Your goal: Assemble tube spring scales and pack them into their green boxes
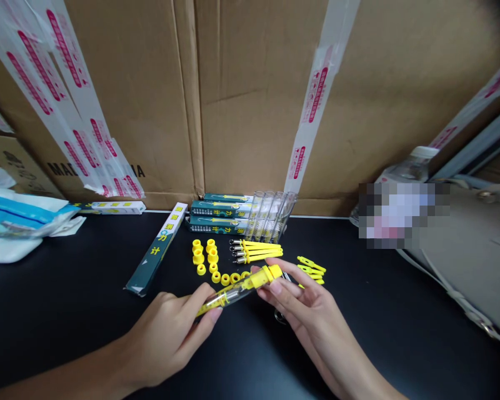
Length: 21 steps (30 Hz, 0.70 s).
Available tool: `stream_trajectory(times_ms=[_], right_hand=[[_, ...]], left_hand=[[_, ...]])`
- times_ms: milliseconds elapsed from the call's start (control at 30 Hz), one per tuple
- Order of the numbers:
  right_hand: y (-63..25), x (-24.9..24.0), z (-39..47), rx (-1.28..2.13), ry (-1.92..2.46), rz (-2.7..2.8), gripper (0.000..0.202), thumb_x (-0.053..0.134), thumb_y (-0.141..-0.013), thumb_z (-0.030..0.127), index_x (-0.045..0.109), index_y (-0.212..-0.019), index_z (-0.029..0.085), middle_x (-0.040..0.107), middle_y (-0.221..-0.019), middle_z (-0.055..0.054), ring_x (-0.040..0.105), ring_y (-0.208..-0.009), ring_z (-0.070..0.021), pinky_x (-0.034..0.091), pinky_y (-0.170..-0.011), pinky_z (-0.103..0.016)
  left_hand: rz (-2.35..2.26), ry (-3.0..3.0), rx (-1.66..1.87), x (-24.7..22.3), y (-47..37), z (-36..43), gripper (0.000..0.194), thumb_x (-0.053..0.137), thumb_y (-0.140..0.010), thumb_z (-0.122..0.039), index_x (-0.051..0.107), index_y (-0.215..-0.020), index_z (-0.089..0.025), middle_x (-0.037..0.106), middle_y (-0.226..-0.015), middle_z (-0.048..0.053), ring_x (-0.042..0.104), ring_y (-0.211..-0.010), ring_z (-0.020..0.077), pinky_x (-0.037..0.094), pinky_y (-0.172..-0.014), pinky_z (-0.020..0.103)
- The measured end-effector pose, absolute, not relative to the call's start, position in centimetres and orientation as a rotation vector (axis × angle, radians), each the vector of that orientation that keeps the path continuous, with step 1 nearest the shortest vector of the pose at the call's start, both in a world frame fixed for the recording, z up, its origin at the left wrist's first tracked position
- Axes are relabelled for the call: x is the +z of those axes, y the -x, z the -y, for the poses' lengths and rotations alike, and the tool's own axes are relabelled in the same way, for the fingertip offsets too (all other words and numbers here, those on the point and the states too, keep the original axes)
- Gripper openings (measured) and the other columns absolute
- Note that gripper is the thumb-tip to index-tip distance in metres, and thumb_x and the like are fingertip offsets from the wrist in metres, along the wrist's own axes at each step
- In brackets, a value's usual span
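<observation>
Left grip (177,328) clasps the tube (235,291) low; right grip (306,305) pinches its yellow cap (274,271).

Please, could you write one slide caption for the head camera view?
Left hand and right hand hold a clear, yellow-capped tube above a black tabletop near loose yellow parts.

Black tabletop (250,361): narrow green-and-white cardboard cartons (216,220) at back, before brown cardboard box (245,122); clear plastic tubes (270,210) before their right end. Before cartons, round yellow plastic caps (198,259); right of these, slim yellow metal-ended rods (262,251), then flat yellow plastic pieces (311,264). Above tabletop, before caps: clear-and-yellow plastic tube (238,290).
</observation>
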State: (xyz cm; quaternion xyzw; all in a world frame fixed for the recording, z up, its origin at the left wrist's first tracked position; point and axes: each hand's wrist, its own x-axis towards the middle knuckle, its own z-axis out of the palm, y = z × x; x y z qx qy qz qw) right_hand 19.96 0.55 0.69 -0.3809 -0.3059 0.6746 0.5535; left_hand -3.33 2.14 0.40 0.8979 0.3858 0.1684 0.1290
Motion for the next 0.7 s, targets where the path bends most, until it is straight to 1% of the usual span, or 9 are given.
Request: stream_trajectory(times_ms=[100, 167, 233, 300, 367, 433, 500, 600, 700], right_hand=[[-19.99, 0.66, -0.61, 1.587, 0.899, 0.745, 0.022, 0.083, -0.078, 0.029, 0.070, -0.092, 0.020, 0.078, -0.094, -0.002, 0.070, -0.088, -0.0110, 0.055, -0.089, -0.023], [-20.04, 0.57, -0.66, 1.591, 0.902, 0.729, 0.020, 0.083, -0.077, 0.028, 0.066, -0.083, 0.019, 0.078, -0.089, -0.001, 0.070, -0.085, -0.0107, 0.055, -0.089, -0.024], [-20.08, 0.47, -0.71, 1.594, 0.901, 0.704, 0.022, 0.084, -0.077, 0.027, 0.064, -0.084, 0.021, 0.078, -0.084, 0.000, 0.071, -0.085, -0.0111, 0.054, -0.090, -0.025], [-20.09, 0.41, -0.73, 1.596, 0.904, 0.684, 0.028, 0.085, -0.076, 0.027, 0.065, -0.095, 0.024, 0.078, -0.084, 0.001, 0.072, -0.085, -0.0115, 0.054, -0.090, -0.025], [-20.09, 0.43, -0.75, 1.600, 0.913, 0.676, 0.039, 0.085, -0.075, 0.028, 0.066, -0.109, 0.025, 0.078, -0.087, 0.001, 0.072, -0.086, -0.0117, 0.055, -0.091, -0.026], [-20.10, 0.52, -0.75, 1.608, 0.917, 0.692, 0.043, 0.085, -0.075, 0.029, 0.067, -0.114, 0.023, 0.078, -0.090, 0.000, 0.072, -0.087, -0.0116, 0.054, -0.092, -0.025], [-20.11, 0.62, -0.76, 1.611, 0.918, 0.718, 0.036, 0.084, -0.076, 0.029, 0.070, -0.108, 0.021, 0.077, -0.091, -0.001, 0.071, -0.089, -0.0112, 0.054, -0.091, -0.023], [-20.12, 0.75, -0.75, 1.608, 0.917, 0.737, 0.023, 0.084, -0.077, 0.029, 0.070, -0.091, 0.019, 0.077, -0.090, -0.001, 0.070, -0.088, -0.0101, 0.054, -0.089, -0.020], [-20.15, 0.82, -0.68, 1.607, 0.923, 0.725, 0.022, 0.085, -0.076, 0.029, 0.066, -0.084, 0.019, 0.076, -0.087, -0.001, 0.070, -0.087, -0.0104, 0.054, -0.089, -0.021]], left_hand=[[-1.133, -2.619, 0.486, 0.33, 3.38, -2.11, 0.022, 0.029, -0.105, -0.031, 0.049, -0.100, -0.022, 0.068, -0.068, -0.004, 0.067, -0.052, 0.0170, 0.037, -0.050, 0.029], [-1.132, -2.614, 0.490, 0.38, 3.37, -2.13, 0.022, 0.029, -0.105, -0.031, 0.049, -0.100, -0.022, 0.068, -0.067, -0.004, 0.068, -0.051, 0.0167, 0.037, -0.050, 0.028], [-1.126, -2.605, 0.482, 0.45, 3.36, -2.15, 0.022, 0.030, -0.105, -0.031, 0.049, -0.098, -0.022, 0.065, -0.063, -0.005, 0.066, -0.049, 0.0160, 0.036, -0.048, 0.028], [-1.122, -2.606, 0.480, 0.44, 3.38, -2.17, 0.022, 0.030, -0.105, -0.031, 0.049, -0.097, -0.022, 0.065, -0.063, -0.005, 0.066, -0.048, 0.0161, 0.036, -0.047, 0.028], [-1.126, -2.619, 0.481, 0.33, 3.44, -2.18, 0.022, 0.030, -0.105, -0.031, 0.049, -0.098, -0.022, 0.067, -0.067, -0.004, 0.067, -0.050, 0.0170, 0.037, -0.049, 0.028], [-1.131, -2.624, 0.485, 0.18, 3.51, -2.16, 0.022, 0.029, -0.105, -0.031, 0.048, -0.100, -0.022, 0.068, -0.069, -0.004, 0.068, -0.052, 0.0175, 0.038, -0.050, 0.029], [-1.126, -2.614, 0.484, 0.11, 3.55, -2.14, 0.021, 0.030, -0.105, -0.030, 0.048, -0.099, -0.022, 0.066, -0.068, -0.004, 0.067, -0.050, 0.0170, 0.037, -0.049, 0.028], [-1.113, -2.600, 0.488, 0.20, 3.50, -2.13, 0.021, 0.030, -0.105, -0.030, 0.048, -0.098, -0.022, 0.064, -0.065, -0.005, 0.064, -0.048, 0.0160, 0.035, -0.048, 0.028], [-1.119, -2.593, 0.504, 0.37, 3.39, -2.14, 0.021, 0.031, -0.104, -0.030, 0.048, -0.096, -0.022, 0.061, -0.061, -0.006, 0.062, -0.045, 0.0156, 0.034, -0.047, 0.028]])
